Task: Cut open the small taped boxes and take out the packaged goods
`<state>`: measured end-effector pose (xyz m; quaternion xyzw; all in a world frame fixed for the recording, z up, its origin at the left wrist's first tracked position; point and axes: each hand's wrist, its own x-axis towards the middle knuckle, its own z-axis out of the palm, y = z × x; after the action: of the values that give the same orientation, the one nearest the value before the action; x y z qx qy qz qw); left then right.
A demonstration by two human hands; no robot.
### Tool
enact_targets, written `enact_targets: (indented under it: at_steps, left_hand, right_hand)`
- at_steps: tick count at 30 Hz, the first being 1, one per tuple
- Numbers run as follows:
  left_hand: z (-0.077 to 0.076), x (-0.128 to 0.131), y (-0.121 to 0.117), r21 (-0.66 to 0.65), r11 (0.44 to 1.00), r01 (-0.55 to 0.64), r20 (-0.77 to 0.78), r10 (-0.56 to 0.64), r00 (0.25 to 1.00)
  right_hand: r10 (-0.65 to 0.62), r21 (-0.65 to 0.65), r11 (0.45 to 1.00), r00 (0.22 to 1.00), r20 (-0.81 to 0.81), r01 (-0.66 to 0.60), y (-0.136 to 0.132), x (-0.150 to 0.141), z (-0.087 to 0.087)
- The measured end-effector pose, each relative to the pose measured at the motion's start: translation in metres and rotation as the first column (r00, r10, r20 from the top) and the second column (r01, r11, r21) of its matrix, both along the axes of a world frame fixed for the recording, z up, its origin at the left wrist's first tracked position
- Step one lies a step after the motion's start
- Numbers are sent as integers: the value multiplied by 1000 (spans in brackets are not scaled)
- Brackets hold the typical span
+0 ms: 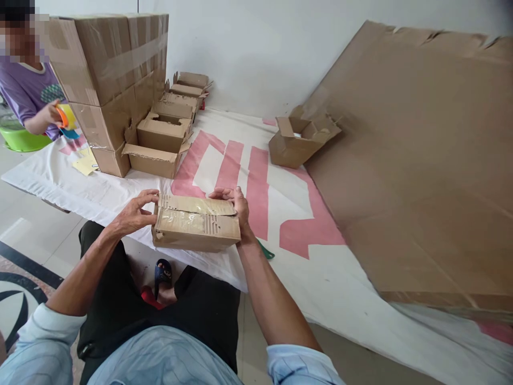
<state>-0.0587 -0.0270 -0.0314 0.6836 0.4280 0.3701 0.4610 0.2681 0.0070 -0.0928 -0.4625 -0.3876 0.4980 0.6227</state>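
Note:
A small brown cardboard box [196, 230], its lid closed with clear tape along the seam, sits at the near edge of the cloth-covered table. My left hand [138, 215] grips its left end, fingers at the upper corner and thumb against the side. At the opposite end, my right hand [236, 206] is wrapped round the right side, with its fingers partly behind the box. Just right of my right wrist, a green object [265, 249] lies on the cloth, partly hidden by my forearm.
Several open small boxes [160, 141] line the table beside a stack of large taped cartons [116, 69]. Another open box [300, 139] stands near a big cardboard sheet [420, 171] on the right. At the far left, a person in purple [24, 91] holds a tape roll [67, 116].

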Motion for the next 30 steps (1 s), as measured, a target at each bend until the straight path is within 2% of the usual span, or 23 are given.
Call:
enact_targets:
  at_steps: [3, 6, 8, 10, 12, 14, 16, 18, 20, 23, 26, 28, 30]
  left_hand:
    - [-1, 4, -7, 3, 1000, 24, 38, -24, 999]
    - [-3, 7, -12, 79, 995, -68, 31, 65, 997]
    - [-5, 7, -16, 135, 982, -131, -12, 134, 991]
    - [-6, 6, -21, 170, 973, -155, -57, 166, 984]
    - [-6, 4, -27, 184, 971, -154, -92, 173, 981]
    - [-4, 3, -32, 185, 973, -138, -113, 161, 981]
    - [-1, 2, -36, 181, 978, -104, -127, 128, 984]
    - [3, 1, -38, 177, 982, -61, -141, 86, 986]
    - [6, 0, -38, 175, 984, -28, -155, 56, 986]
    - [9, -1, -37, 176, 984, -5, -176, 36, 984]
    - [13, -3, -34, 177, 984, -8, -204, 45, 978]
    - [16, -6, -34, 181, 983, -35, -223, 76, 972]
    - [18, -9, -34, 197, 979, -60, -242, 108, 964]
  right_hand:
    - [13, -3, 1000, 1000, 9, -13, 10, -7, 1]
    - [15, 10, 1000, 998, 59, -15, 13, -12, 4]
    - [0, 58, 998, 984, 181, -11, 9, -7, 5]
    - [-38, 135, 991, 921, 388, -16, -1, 11, 2]
    - [-101, 196, 980, 768, 633, -32, -18, 39, -8]
    - [-147, 186, 982, 531, 835, -20, -40, 71, -22]
    - [-107, 108, 994, 319, 942, 13, -63, 101, -37]
    - [-36, 31, 999, 194, 980, 29, -83, 122, -52]
    - [18, -22, 1000, 133, 991, 23, -97, 133, -63]
    - [53, -56, 998, 110, 993, 32, -107, 135, -73]
    - [41, -48, 997, 129, 991, 56, -107, 131, -74]
    - [-4, -16, 995, 205, 979, 94, -104, 128, -68]
    - [-80, 20, 985, 354, 932, 170, -98, 125, -54]
